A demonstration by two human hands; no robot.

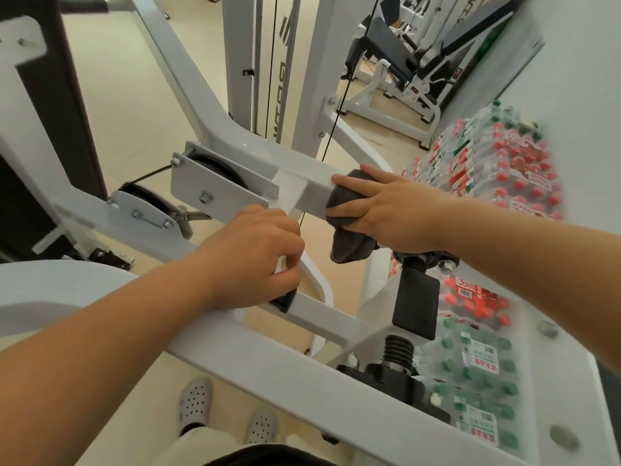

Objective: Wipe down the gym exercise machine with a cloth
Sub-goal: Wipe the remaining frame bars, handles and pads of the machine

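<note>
The white steel frame of the gym machine fills the middle of the head view, with pulleys and a black cable at centre left. My right hand grips a dark grey cloth and presses it round the square end of a white beam; a fold of cloth hangs below the hand. Lower and to the left, my left hand curls its fingers round a white bar of the same frame, just above a black end cap.
Shrink-wrapped packs of water bottles with red and green caps are stacked at the right against a white wall. A black adjustment post stands below my right hand. Other machines stand at the back. My grey shoes are on the beige floor.
</note>
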